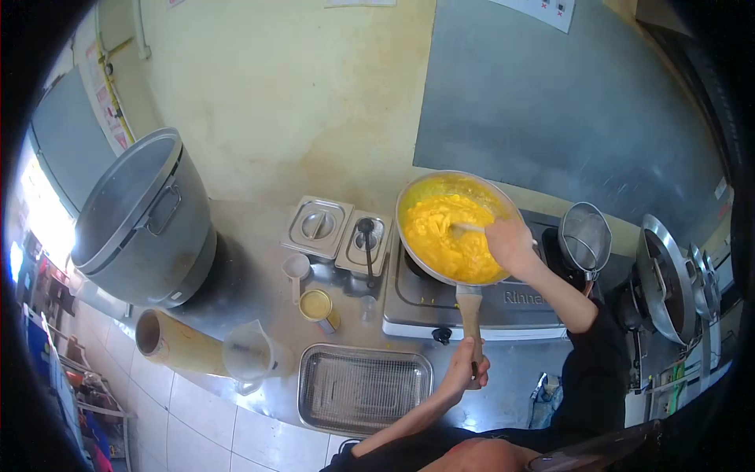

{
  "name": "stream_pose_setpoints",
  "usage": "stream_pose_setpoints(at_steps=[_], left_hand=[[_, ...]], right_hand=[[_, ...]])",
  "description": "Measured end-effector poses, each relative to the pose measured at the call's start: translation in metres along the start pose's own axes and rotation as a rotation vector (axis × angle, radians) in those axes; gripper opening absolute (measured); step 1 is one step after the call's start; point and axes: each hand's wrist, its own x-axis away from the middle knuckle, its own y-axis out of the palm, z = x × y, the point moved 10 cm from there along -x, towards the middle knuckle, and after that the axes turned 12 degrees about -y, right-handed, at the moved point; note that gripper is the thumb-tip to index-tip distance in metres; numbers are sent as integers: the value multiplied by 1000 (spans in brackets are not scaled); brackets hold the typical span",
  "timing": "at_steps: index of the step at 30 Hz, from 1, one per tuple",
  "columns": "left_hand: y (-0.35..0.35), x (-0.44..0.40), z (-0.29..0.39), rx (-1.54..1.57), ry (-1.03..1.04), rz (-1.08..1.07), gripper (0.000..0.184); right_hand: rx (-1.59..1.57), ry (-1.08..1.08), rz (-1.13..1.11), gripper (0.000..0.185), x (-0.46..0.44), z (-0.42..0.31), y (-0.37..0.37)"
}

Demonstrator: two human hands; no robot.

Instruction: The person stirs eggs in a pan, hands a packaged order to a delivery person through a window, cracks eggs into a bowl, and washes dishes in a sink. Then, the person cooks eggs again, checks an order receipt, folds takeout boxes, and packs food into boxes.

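Observation:
A frying pan (pixel 503 198) sits on the left part of the Rinnai gas stove (pixel 429 303), filled with a thick, lumpy yellow mixture (pixel 448 236). My left hand (pixel 462 370) is closed around the end of the pan's beige handle (pixel 469 315), which points toward me. Over the right side of the pan, my right hand (pixel 510 242) grips a pale stirring utensil (pixel 469 227). Its far end is sunk in the yellow mixture, so its exact kind cannot be made out.
Left of the stove stand lidded steel containers (pixel 314 226) with a black spoon (pixel 366 236), a measuring cup (pixel 296 266) and an open can (pixel 316 305). A wire-rack tray (pixel 366 354), clear jug (pixel 252 354) and large pot (pixel 157 228) follow. A strainer (pixel 584 234) sits right.

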Motion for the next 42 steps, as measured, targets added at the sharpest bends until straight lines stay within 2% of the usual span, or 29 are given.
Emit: stream_pose_setpoints(at_steps=[3,5,9,12,14,21,25,27,31,35,37,38,40,42], left_hand=[[1,3,2,-21,6,17,47],[0,1,2,-9,35,-6,47],[-1,3,-3,-7,-20,1,47],[-2,1,3,-40,1,19,44],[-1,1,2,-6,-13,0,45],[0,2,1,33,-43,-27,49],[-2,0,3,23,-4,-34,51],[-1,2,1,11,-34,-25,52],[1,9,6,35,-24,16,50],[-3,-1,-3,57,16,-7,49],[-4,0,5,82,99,32,50],[-4,4,7,97,79,52,49],[-3,3,6,108,66,47,48],[-3,-2,5,118,98,19,45]], right_hand=[[-32,27,-17,16,-38,32,0],[-131,130,-55,17,-46,62,-10],[-87,179,42,19,-32,64,9],[-144,49,-7,19,-9,46,40],[-83,31,-163,19,20,33,36],[-10,-167,-325,15,81,11,-73],[72,-320,-140,13,67,-37,-42],[1,-291,60,13,41,-44,-44],[53,-201,99,14,-32,-36,-13],[21,120,-56,19,-58,23,-1],[-66,187,34,21,-47,57,11],[-63,192,14,21,-34,67,18],[-70,165,-170,24,-11,77,24],[-150,220,-206,24,29,63,3]])
